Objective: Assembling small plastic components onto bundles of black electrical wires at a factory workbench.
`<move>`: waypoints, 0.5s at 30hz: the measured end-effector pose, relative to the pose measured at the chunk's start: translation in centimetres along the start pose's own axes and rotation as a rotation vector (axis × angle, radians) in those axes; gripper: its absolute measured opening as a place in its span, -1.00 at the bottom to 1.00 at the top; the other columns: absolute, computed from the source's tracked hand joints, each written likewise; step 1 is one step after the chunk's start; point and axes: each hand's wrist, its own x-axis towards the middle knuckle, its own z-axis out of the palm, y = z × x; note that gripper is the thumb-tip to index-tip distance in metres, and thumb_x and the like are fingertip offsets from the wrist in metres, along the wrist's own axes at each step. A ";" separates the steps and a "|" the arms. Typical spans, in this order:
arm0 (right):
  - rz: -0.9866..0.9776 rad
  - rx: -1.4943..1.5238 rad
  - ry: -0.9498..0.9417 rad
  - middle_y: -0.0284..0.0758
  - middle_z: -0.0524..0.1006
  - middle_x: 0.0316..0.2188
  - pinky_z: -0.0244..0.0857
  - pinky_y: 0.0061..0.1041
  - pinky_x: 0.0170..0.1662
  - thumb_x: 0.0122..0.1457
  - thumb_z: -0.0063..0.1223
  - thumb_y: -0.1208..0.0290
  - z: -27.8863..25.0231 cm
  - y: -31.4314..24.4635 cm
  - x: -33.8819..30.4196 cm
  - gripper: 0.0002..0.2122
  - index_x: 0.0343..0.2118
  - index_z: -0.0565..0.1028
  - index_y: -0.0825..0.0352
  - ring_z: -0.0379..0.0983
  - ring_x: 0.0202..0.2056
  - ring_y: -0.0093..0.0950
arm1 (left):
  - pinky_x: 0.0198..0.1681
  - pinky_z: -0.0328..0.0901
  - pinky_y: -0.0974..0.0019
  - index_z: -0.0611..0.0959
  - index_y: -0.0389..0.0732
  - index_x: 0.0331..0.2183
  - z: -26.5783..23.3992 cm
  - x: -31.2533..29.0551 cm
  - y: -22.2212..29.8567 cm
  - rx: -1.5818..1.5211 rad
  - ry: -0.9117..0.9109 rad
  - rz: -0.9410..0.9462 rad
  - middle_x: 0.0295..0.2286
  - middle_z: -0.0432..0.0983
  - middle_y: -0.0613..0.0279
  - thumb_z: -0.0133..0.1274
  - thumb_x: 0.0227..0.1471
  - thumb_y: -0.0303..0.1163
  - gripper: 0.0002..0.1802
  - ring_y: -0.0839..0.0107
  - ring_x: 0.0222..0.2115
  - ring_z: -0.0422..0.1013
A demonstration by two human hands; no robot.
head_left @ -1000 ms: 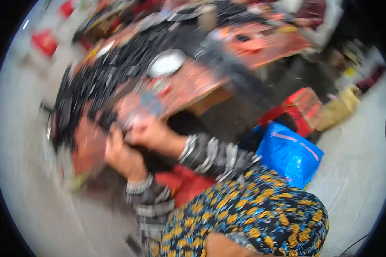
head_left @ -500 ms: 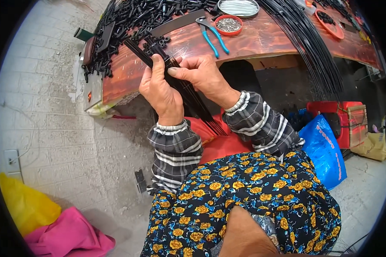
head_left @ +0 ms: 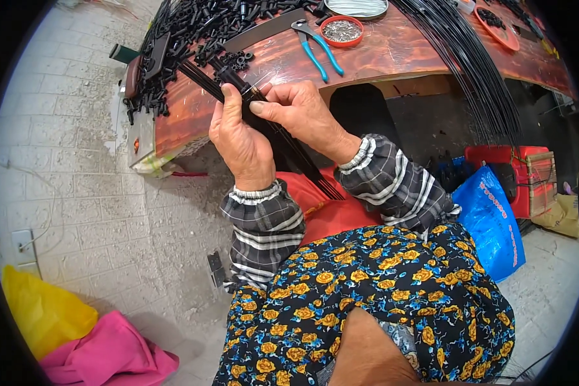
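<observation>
A bundle of thin black rods (head_left: 300, 159), like umbrella ribs, slants from over the table's near edge down toward my lap. Near its upper part is a black tubular plastic fitting (head_left: 234, 78). My left hand (head_left: 243, 147) is closed around the bundle from the left, thumb pointing up along it. On the other side, my right hand (head_left: 307, 117) pinches the bundle just below the fitting with thumb and bent fingers. What lies exactly under the right fingertips is hidden. Several rod ends (head_left: 198, 75) fan out past my left fingers, above the tabletop.
A heap of black plastic fittings (head_left: 196, 29) covers the table's (head_left: 399, 55) far left. Blue-handled pliers (head_left: 316, 55), a flat metal bar (head_left: 267, 31) and a red dish (head_left: 342, 45) of small silver pieces lie beyond my hands. Long black rods (head_left: 460, 61) overhang the edge at right, above a blue bag (head_left: 492, 225).
My left thumb and the bundle's upper end have shifted slightly left. Both hands keep their hold; the whole view has moved a little.
</observation>
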 end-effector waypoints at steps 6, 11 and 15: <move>-0.040 -0.104 0.071 -0.52 0.42 -0.69 0.11 -0.65 -0.56 0.10 0.12 0.36 1.2 -0.3 -0.5 -0.79 -0.50 0.53 0.46 0.20 -0.59 -0.78 | -0.32 0.32 0.45 0.56 -0.33 -0.29 0.2 -0.5 0.1 0.025 0.020 0.036 -0.42 0.51 0.27 0.03 0.14 -0.32 -0.76 0.51 -0.42 0.42; -0.060 -0.104 0.080 -0.48 0.43 -0.70 0.12 -0.64 -0.56 0.09 0.13 0.33 1.2 -0.5 -0.1 -0.75 -0.47 0.54 0.48 0.22 -0.60 -0.78 | -0.34 0.27 0.50 0.56 -0.31 -0.30 0.0 -0.5 0.2 0.055 0.040 0.061 -0.44 0.48 0.36 0.03 0.14 -0.33 -0.78 0.58 -0.44 0.37; -0.030 -0.096 0.068 -0.47 0.43 -0.71 0.12 -0.64 -0.56 0.08 0.13 0.31 0.9 -0.8 -0.1 -0.74 -0.48 0.55 0.48 0.23 -0.59 -0.77 | -0.32 0.25 0.52 0.56 -0.29 -0.31 -0.5 -0.5 0.0 0.060 0.028 0.051 -0.43 0.46 0.39 0.03 0.14 -0.35 -0.81 0.62 -0.41 0.35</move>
